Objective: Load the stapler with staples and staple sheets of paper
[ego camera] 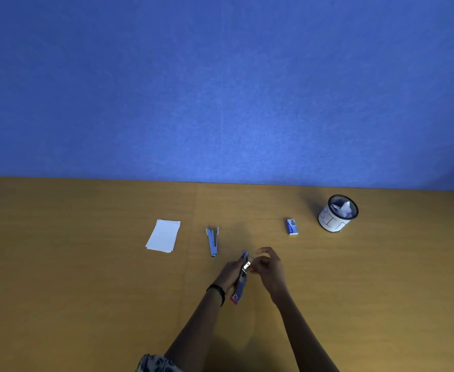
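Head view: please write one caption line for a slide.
Left hand holds a stapler over the desk, right hand at its metal part; paper stack and staple box beyond.

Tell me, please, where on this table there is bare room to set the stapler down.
Bare wood lies left of the paper stack and at the near right, nearer than the staple box and mesh cup. Crowded: left hand and right hand on the stapler, beside the blue tool.
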Motion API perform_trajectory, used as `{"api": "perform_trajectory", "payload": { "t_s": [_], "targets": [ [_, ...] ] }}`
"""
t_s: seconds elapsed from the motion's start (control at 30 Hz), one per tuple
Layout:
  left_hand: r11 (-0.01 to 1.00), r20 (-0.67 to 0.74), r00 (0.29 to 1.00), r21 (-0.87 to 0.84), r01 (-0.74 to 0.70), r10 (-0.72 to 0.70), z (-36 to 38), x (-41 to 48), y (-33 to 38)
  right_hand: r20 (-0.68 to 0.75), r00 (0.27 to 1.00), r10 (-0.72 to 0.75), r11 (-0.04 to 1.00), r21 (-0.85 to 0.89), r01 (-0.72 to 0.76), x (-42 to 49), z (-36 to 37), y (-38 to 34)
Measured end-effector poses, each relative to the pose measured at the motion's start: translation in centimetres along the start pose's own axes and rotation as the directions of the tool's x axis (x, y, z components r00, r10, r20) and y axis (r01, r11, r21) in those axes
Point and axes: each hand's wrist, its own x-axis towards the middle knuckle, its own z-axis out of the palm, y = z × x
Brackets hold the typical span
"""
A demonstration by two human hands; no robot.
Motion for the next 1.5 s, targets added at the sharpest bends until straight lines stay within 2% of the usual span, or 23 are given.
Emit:
{"api": "perform_trajectory", "payload": {
  "t_s": [0.2, 0.47, 0.73, 0.93, 1.07, 1.17, 1.27, 1.37, 1.5],
  "targets": [
    [0.999, -0.017, 0.999, -0.025, -0.042, 0.041, 0.7, -0.5, 0.3, -0.131, 0.982, -0.138, 0.981, -0.152, 0.118, -0.7, 0.4, -0.4],
    [0.995, -0.033, 0.995, -0.022, -0.094, 0.093, 1.5, -1.1, 0.5, -0.155, 0.964, -0.218, 0.936, -0.312, 0.161, -0.4, -0.1, -1.1],
    [0.992, -0.014, 0.992, 0.002, -0.126, 0.126, 2.4, -1.6, 0.8, -0.101, 0.958, -0.269, 0.879, -0.432, 0.201, -0.1, -0.7, -1.5],
    [0.984, -0.059, 0.988, -0.094, -0.150, 0.145, 1.8, -1.6, 1.2, 0.038, 0.938, -0.346, 0.785, -0.536, 0.311, -0.6, -1.3, -1.3],
    [0.967, -0.143, 0.979, -0.188, -0.170, 0.144, 0.8, -1.0, 2.1, 0.141, 0.902, -0.409, 0.771, -0.475, 0.424, -1.9, -1.3, -1.3],
    [0.950, -0.213, 0.972, -0.270, -0.157, 0.100, 0.0, -0.2, 2.7, 0.282, 0.878, -0.387, 0.812, -0.348, 0.469, -2.8, -0.9, -1.7],
    [0.930, -0.244, 0.969, -0.341, -0.135, 0.051, -0.6, 0.3, 3.0, 0.351, 0.851, -0.389, 0.796, -0.336, 0.503, -3.1, -0.1, -2.0],
    [0.921, -0.215, 0.975, -0.366, -0.131, 0.054, -1.0, 0.1, 3.3, 0.325, 0.841, -0.432, 0.791, -0.311, 0.527, -2.9, 0.4, -2.5],
    [0.938, -0.146, 0.983, -0.312, -0.148, 0.107, -1.0, -0.2, 3.6, 0.179, 0.848, -0.499, 0.809, -0.255, 0.529, -2.4, 0.5, -3.5]
  ]
}}
